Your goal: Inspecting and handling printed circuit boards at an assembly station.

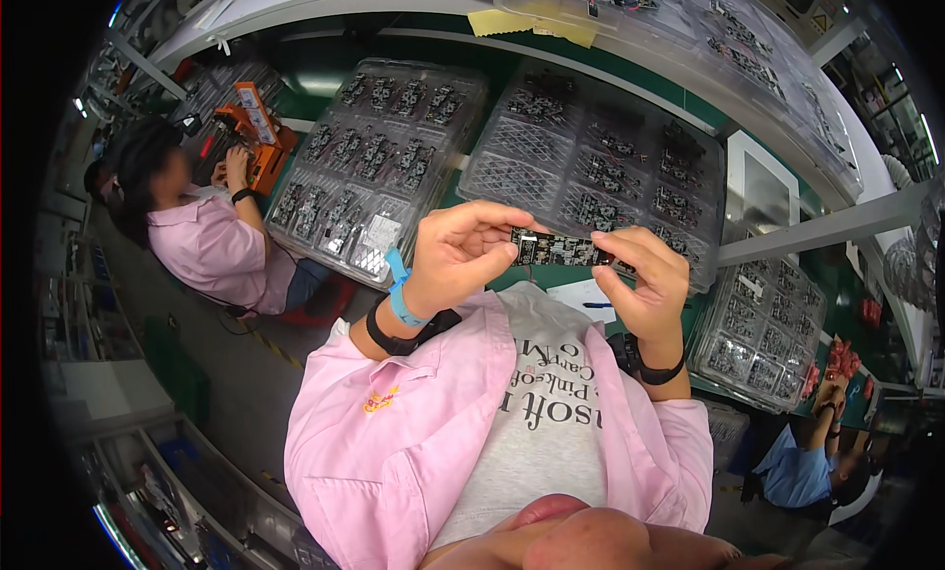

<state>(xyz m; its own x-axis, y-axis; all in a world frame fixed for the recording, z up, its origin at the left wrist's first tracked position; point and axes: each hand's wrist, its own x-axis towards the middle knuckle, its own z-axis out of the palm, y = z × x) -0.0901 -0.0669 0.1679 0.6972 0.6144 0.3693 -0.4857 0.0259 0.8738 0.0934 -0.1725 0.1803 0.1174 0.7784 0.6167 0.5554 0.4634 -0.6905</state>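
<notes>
Between my two hands a small dark circuit board [558,249] is held level, close in front of my chest. My left hand [469,243] pinches its left end between thumb and fingertips. The right end is gripped by my right hand [645,275], thumb below and fingers above. Pale and metallic parts show on the board's face. Just beyond it lies a clear plastic tray [517,181] divided into compartments, several holding loose boards with thin wires and some showing bare patterned bottoms.
Left of that stands another clear tray [379,237] full of boards. More trays [753,319] sit to the right, and one [561,7] rests on the shelf above. A blue pen [598,305] lies on white paper. One person [217,225] works at an orange fixture [258,127]; another [802,467] sits at right.
</notes>
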